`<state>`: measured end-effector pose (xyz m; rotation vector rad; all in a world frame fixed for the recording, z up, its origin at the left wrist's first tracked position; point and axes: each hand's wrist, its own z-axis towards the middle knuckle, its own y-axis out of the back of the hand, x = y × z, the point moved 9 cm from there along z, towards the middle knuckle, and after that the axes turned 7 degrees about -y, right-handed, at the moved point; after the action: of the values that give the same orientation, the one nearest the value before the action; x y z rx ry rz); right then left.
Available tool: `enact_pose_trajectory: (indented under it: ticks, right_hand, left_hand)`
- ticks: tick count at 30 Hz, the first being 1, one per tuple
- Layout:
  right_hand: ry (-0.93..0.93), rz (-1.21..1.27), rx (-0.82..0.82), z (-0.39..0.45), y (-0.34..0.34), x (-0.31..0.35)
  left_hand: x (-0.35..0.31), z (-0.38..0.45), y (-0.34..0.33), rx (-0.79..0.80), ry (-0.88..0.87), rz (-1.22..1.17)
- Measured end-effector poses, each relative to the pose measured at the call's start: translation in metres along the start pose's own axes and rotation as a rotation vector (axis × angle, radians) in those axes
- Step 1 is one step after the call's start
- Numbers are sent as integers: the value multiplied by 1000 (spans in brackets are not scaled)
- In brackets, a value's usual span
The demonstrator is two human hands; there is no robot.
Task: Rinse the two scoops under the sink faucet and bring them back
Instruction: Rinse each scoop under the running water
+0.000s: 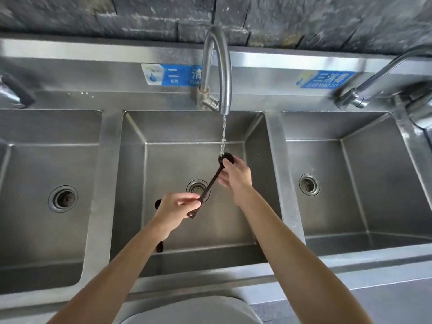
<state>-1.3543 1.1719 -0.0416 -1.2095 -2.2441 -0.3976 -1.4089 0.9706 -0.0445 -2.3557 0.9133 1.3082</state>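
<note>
Scoop, black, long-handled, bowl under faucet stream; left hand pinches handle end, right hand fingers grip bowl, mid-basin, clear of sink walls.

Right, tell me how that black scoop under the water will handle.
The black scoop probably feels light: the left hand pinches its thin handle alone. It looks stiff, staying straight between both hands. Wet from the water stream, it may be slippery where the right hand rubs the bowl.

Blue sticker "ER"; another "SAN XIAO DU"
</note>
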Motion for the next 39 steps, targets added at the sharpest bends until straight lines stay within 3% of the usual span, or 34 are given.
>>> enact_pose_trajectory:
  ticks: [7,11,19,27,39]
  right_hand:
    - [80,-233,55,9,-8,29]
    - [149,-254,-50,9,-11,39]
    - [193,-238,-141,-2,-9,40]
    - [274,-291,-250,-10,-15,47]
    - [324,-421,-300,-16,-23,50]
  left_hand:
    - [1,2,21,-84,-1,-57]
    - [17,0,52,-266,53,-261]
    - [23,8,78,-415,85,-652]
    - [20,18,85,-433,82,-804]
    - [15,21,90,-399,62,-773]
